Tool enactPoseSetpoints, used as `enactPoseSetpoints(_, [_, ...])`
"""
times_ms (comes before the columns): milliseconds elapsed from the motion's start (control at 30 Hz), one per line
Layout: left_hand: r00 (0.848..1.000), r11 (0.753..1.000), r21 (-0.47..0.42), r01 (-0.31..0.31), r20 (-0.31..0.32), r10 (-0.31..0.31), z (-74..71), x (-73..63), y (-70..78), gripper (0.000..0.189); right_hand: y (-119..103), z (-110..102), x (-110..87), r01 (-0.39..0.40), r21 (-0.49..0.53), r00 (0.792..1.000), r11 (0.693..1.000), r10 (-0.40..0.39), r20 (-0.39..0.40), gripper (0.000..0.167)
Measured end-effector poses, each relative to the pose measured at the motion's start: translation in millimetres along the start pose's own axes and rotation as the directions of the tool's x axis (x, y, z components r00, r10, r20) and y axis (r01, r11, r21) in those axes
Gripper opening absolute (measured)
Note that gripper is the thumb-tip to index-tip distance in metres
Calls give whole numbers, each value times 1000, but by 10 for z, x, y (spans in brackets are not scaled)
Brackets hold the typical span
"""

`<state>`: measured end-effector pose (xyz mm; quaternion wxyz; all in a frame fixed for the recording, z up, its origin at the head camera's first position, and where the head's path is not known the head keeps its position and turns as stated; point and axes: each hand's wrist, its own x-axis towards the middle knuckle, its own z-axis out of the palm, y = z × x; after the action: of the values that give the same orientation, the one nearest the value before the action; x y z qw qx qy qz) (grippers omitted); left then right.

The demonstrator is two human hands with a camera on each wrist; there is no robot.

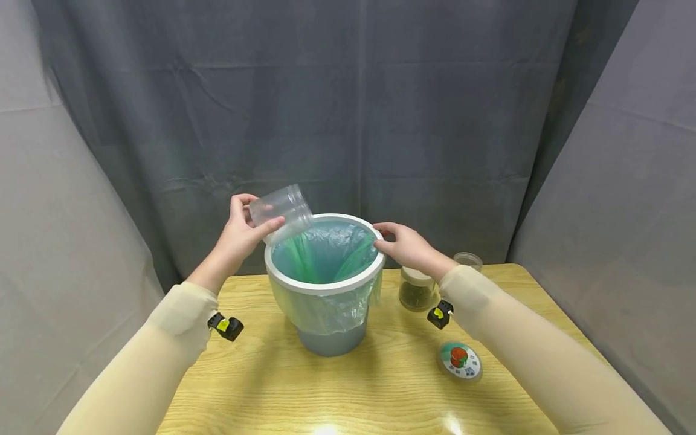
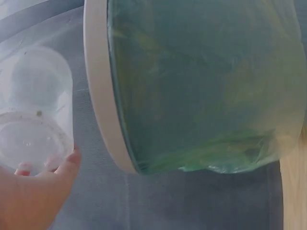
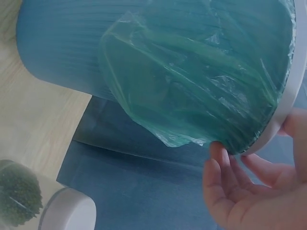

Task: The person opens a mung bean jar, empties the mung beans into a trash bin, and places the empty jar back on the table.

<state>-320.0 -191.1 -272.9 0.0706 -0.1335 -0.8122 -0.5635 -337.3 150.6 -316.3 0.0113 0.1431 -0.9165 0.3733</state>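
My left hand [image 1: 244, 226] grips a clear plastic jar [image 1: 285, 208], tilted on its side with the threaded neck toward the bin, at the bin's left rim. In the left wrist view the jar [image 2: 36, 96] looks see-through, with small specks near its base. A blue-grey trash bin [image 1: 331, 341] stands upright on the table, a thin green bag [image 1: 331, 311] folded over its edge beneath a white rim ring [image 1: 321, 288]. At the bin's right side my right hand [image 1: 408, 244] holds the rim; its curled fingers [image 3: 218, 184] show in the right wrist view.
Right of the bin stands a white-lidded jar [image 1: 416, 290] with dark green contents. Another clear jar [image 1: 469, 261] is partly hidden behind the right forearm. A round lid [image 1: 460, 360] with a printed picture lies nearer on the wooden table [image 1: 261, 386]. Grey curtains hang around.
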Motion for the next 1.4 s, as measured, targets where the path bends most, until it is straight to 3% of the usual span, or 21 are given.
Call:
enactPoseSetpoints(200, [999, 986, -170, 6, -38, -12, 2, -20, -74, 62, 33, 47, -2, 12, 24, 999, 1000, -12, -32, 51])
enactPoseSetpoints(533, [996, 942, -336, -25, -84, -3, -1, -65, -150, 50, 76, 96, -18, 56, 76, 994, 996, -49, -94, 46])
enactPoseSetpoints(833, [986, 926, -372, -61, -166, -2, -53, -125, -261, 36, 188, 77, -48, 63, 139, 986, 988, -40, -161, 46])
enactPoseSetpoints(900, [984, 909, -410, -77, -177, 4, -64, -153, -284, 33, 237, 54, -59, 65, 168, 984, 984, -35, -176, 47])
enactPoseSetpoints(1100, [986, 859, -509, -49, -163, -40, -85, -249, -324, 33, 388, -42, -140, 47, 236, 980, 971, 1, -197, 49])
enactPoseSetpoints(1400, [987, 822, -570, -12, -139, -82, -61, -335, -328, 33, 555, -141, -375, 8, 280, 986, 960, 39, -163, 56])
